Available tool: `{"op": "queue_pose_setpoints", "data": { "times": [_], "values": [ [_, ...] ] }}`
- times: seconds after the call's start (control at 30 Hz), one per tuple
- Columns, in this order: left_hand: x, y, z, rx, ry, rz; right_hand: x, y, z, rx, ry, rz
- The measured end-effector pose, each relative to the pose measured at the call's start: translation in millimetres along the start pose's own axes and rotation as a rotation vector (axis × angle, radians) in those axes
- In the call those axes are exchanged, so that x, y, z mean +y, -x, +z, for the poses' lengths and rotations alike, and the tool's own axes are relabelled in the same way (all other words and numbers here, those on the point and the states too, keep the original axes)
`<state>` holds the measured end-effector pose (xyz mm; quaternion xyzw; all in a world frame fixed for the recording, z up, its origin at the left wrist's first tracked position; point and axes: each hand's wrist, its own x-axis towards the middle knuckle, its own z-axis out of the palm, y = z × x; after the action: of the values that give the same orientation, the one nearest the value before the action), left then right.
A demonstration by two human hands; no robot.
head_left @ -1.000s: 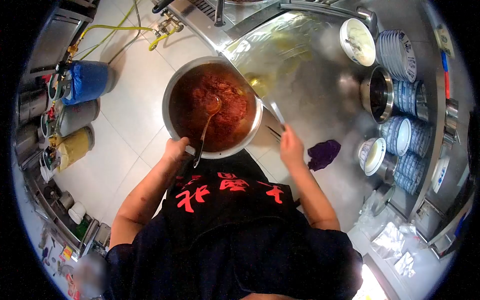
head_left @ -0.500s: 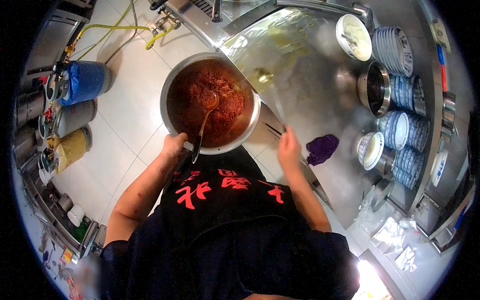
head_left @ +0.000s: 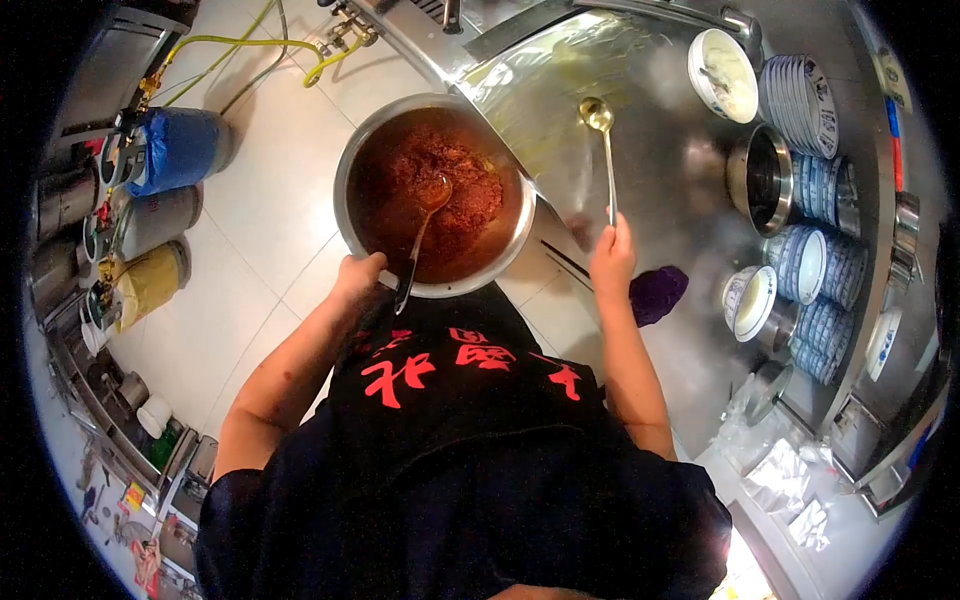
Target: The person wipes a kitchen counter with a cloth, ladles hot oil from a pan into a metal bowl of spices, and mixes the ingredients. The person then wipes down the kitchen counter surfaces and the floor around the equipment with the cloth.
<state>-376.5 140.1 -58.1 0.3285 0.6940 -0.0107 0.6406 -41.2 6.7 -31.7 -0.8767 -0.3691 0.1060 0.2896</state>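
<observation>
My left hand (head_left: 360, 280) is closed on the near-left rim of a large metal basin (head_left: 347, 190). Dark red sauce (head_left: 410, 160) with a chunky mound in the middle fills part of the basin. A spoon (head_left: 413, 255) with a dark handle end rests in it, its bowl in the sauce and its handle leaning over the near rim. In my right hand (head_left: 613, 262) is a ladle (head_left: 607, 160), gripped by the handle end. Its bowl is over the metal counter (head_left: 680, 190), right of the basin. A purple cloth (head_left: 660, 294) lies just beside my right wrist.
Along the counter's right side stand a white bowl (head_left: 722, 76), stacked plates (head_left: 797, 105), a metal pot (head_left: 765, 180), blue-patterned bowls (head_left: 800, 260) and a bowl with pale contents (head_left: 750, 303). Gas cylinders (head_left: 180, 150) with a yellow hose (head_left: 240, 45) stand on the left.
My right hand has moved forward and right with the ladle, whose bowl is now farther out over the counter. My left hand still grips the basin rim. The view has shifted slightly.
</observation>
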Motion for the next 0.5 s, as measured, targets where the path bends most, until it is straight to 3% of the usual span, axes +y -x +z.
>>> {"op": "queue_pose_setpoints", "data": {
  "times": [0.03,0.1,0.17,0.37,0.5],
  "values": [
    [-4.2,-3.3,-0.1,0.005,0.027,0.017,-9.2,6.1,0.5,-0.154,0.055,0.268],
    [-7.4,-5.0,-0.2,0.003,0.054,0.017,-4.3,44.9,16.2,-0.207,0.005,-0.032],
    [-0.9,0.3,-0.1,-0.016,0.046,-0.014,-8.6,63.5,18.2,-0.243,-0.029,-0.127],
    [1.0,-2.3,0.1,0.049,-0.035,0.022,-6.7,35.0,-14.5,-0.190,-0.057,0.284],
    [27.7,25.1,2.6,-0.005,-0.015,-0.047,-5.2,87.1,2.0,-0.163,-0.029,-0.010]
  ]
}}
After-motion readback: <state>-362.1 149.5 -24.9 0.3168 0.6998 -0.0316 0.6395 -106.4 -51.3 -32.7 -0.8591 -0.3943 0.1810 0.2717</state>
